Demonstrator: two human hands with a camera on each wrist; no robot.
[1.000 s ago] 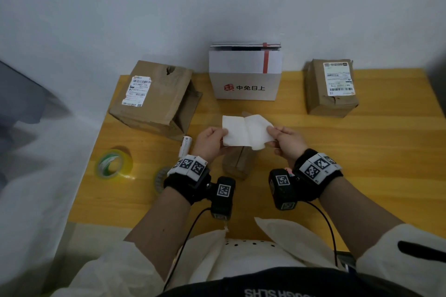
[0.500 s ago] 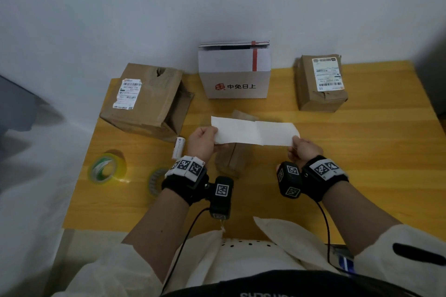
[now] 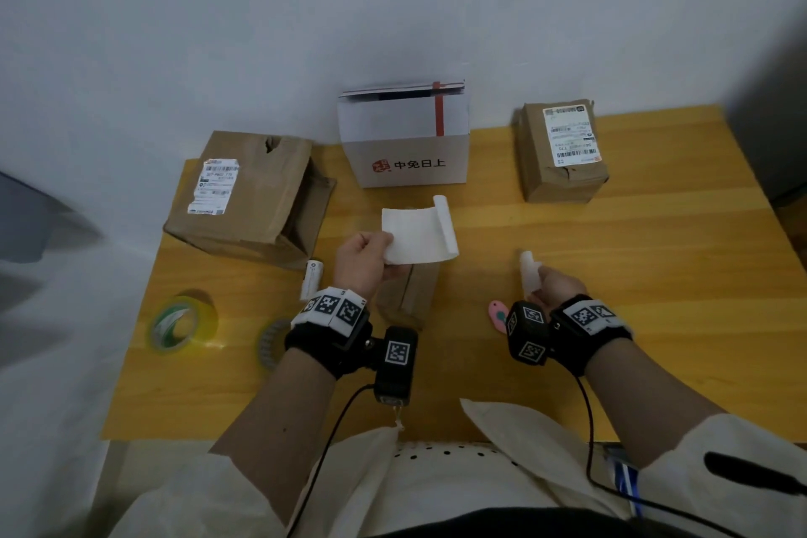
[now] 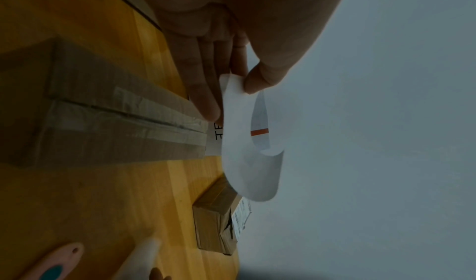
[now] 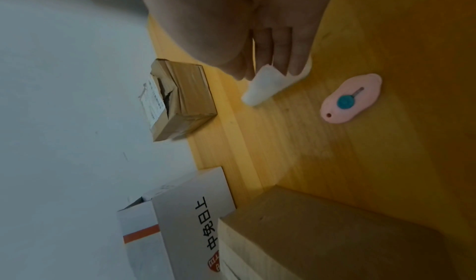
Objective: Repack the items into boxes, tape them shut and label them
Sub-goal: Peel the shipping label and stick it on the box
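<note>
My left hand [image 3: 362,262] pinches the left edge of a white label sheet [image 3: 419,238] held above the table; the sheet's free right end curls upward. In the left wrist view the thumb and fingers of that hand [image 4: 237,89] clamp the label [image 4: 247,162]. Under it lies a small taped brown box [image 3: 408,293]. My right hand [image 3: 556,288] is off to the right, low over the table, gripping a curled white paper strip [image 3: 529,271]. In the right wrist view the fingers of this hand [image 5: 270,68] curl round the strip [image 5: 268,87].
A pink cutter [image 3: 498,316] lies beside my right wrist. A white printed box [image 3: 406,144] stands at the back, a labelled brown box [image 3: 563,157] back right, an open brown box [image 3: 249,197] left. A green tape roll [image 3: 183,323], a second roll [image 3: 270,341] and a white tube [image 3: 312,277] sit front left.
The white sheet, stretched between both hands, has come apart. My right hand moved right and down with a strip; the label in my left hand curled at its free end.
</note>
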